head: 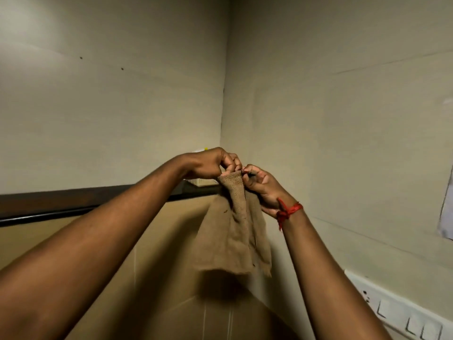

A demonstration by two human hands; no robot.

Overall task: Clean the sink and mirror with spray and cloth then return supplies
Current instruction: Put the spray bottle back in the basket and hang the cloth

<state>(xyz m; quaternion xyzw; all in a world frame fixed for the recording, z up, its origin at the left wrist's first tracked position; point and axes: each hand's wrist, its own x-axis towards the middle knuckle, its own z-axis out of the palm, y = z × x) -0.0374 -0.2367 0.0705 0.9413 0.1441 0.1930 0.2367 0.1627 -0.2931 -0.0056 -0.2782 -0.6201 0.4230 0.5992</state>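
Gripping the top edge of a tan cloth (pixel 232 231), the left hand (pixel 210 165) and right hand (pixel 261 186) pinch it with clenched fingers (pixel 232 163) in a wall corner.

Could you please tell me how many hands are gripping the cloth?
2: the left hand and right hand both pinch the brown cloth's top edge, side by side.
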